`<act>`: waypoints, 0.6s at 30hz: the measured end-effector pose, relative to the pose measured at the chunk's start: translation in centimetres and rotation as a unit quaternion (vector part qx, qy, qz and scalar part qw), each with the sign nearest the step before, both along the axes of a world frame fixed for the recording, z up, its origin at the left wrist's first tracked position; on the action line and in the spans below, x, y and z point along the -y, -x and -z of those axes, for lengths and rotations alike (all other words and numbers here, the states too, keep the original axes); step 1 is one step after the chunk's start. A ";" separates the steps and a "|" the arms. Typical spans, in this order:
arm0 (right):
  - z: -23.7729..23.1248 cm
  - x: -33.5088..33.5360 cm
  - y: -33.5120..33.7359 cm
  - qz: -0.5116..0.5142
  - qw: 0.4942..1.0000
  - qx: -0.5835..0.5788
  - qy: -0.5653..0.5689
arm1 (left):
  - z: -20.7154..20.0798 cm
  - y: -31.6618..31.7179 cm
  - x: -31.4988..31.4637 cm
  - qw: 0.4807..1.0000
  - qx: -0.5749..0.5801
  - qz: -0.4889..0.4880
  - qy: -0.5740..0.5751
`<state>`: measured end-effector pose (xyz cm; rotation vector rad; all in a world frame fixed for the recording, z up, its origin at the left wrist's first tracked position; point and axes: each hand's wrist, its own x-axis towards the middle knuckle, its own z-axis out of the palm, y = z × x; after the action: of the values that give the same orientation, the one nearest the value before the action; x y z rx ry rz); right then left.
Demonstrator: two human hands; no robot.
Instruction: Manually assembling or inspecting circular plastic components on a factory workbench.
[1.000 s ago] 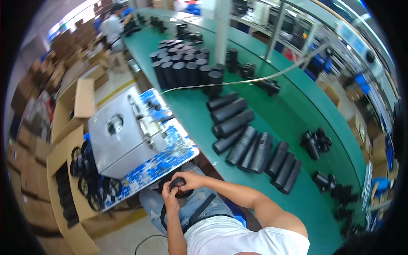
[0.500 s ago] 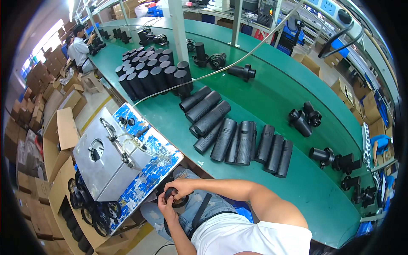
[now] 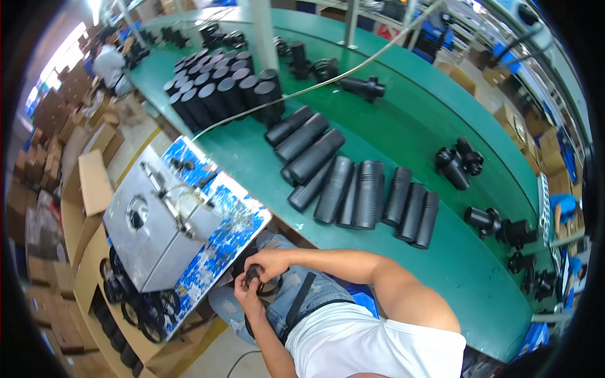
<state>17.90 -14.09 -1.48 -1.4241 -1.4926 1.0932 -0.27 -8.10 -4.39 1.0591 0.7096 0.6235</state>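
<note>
Both hands meet over the person's lap, just in front of the metal box (image 3: 151, 220), which stands on a blue-spattered board (image 3: 224, 236) at the near edge of the green bench (image 3: 403, 126). The right hand (image 3: 272, 261) and left hand (image 3: 247, 291) together pinch a small black round part (image 3: 253, 273); both grips are pressed closed on it, though the finger placement is too small to resolve. In my judgement the step is a fitting or twisting action on this part; it is done well by keeping one hand as a steady anchor, turning with the other, and holding the part square. Beyond the box, ribbed black cylinders (image 3: 368, 192) lie side by side; further off, upright black tubes (image 3: 217, 82) stand clustered.
</note>
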 end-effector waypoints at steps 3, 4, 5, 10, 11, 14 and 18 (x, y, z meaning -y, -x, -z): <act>-0.5 0.3 -0.8 0.035 0.998 -0.045 0.017 | -1.0 -1.2 0.2 1.000 -0.008 0.010 0.018; 0.0 0.4 -1.3 0.070 0.996 -0.052 0.012 | -0.9 -1.5 0.0 0.998 -0.036 0.030 0.029; 0.0 0.3 -1.9 0.072 0.985 -0.145 0.057 | -1.8 -2.0 0.2 0.999 -0.015 0.045 0.023; 0.2 -0.3 -1.4 0.104 0.953 -0.277 0.070 | -1.9 -0.9 0.4 0.998 -0.001 0.030 0.047; 0.0 -0.5 -1.0 0.094 0.955 -0.271 0.070 | -1.8 -0.7 0.3 0.999 0.008 0.021 0.038; -0.2 -0.6 -0.1 0.089 0.951 -0.279 0.101 | -2.6 0.0 0.5 0.998 0.035 0.004 0.043; -0.5 0.2 -0.2 0.078 0.967 -0.227 0.088 | -0.8 -0.5 0.9 0.999 -0.026 -0.007 -0.044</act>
<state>18.09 -14.25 -1.01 -1.2710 -0.9626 1.3682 0.19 -9.04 -3.58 1.1551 0.7411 0.6467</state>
